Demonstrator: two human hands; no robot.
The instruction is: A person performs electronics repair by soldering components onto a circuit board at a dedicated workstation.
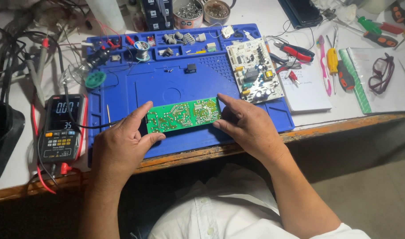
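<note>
**Green circuit board held at both ends over blue repair mat**

Green circuit board (183, 115), solder side up, lying lengthwise over the near half of the blue silicone repair mat (136, 86). Left hand (120, 148) pinching the board's left end between thumb and forefinger, fingers narrow. Right hand (246, 126) gripping the board's right end, forefinger along the far edge, thumb at the near edge.

Second circuit board (254, 71), white, component side up, resting tilted on the mat's right part, beyond the right hand. Solder spool (142, 49) and small loose parts in the mat's far compartments. Digital multimeter (63, 128), display lit, just left of the mat, its red and black leads trailing about it. Red-handled pliers (295, 52), yellow-handled screwdriver (331, 59) and pink toothbrush (323, 64) right of the mat, on and beside a white notepad (308, 93). Safety glasses (381, 73) farther right. Two tins of screws (202, 11) beyond the mat's far edge.
</note>
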